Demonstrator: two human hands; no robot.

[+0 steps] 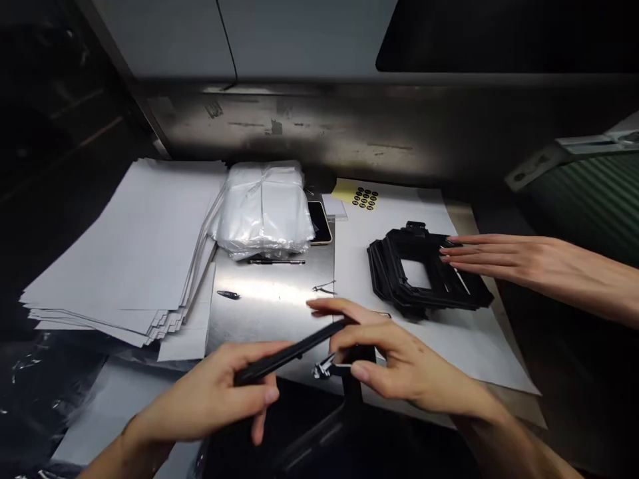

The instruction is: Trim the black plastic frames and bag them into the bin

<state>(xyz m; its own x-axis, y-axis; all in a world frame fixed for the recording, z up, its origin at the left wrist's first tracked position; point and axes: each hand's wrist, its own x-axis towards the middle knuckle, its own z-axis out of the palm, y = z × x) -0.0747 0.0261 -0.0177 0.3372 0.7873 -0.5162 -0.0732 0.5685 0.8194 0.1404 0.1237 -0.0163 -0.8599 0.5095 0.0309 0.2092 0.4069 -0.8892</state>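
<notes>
My left hand [219,392] grips the near end of a thin black flat frame part [287,354], seen edge-on and tilted up to the right. My right hand [394,362] pinches the part's other end and also touches a small shiny metal clip [322,369] below it. Farther right, a stack of black rectangular frames [424,273] lies on a white sheet [479,332], and another person's hand [504,256] rests flat on that stack.
A pile of white paper sheets [134,246] covers the left of the steel table [269,299]. Behind it lie a bundle of clear plastic bags [264,206], a phone [319,223], a pen [277,261], a yellow sticker sheet with black dots [359,194] and small metal bits [324,288].
</notes>
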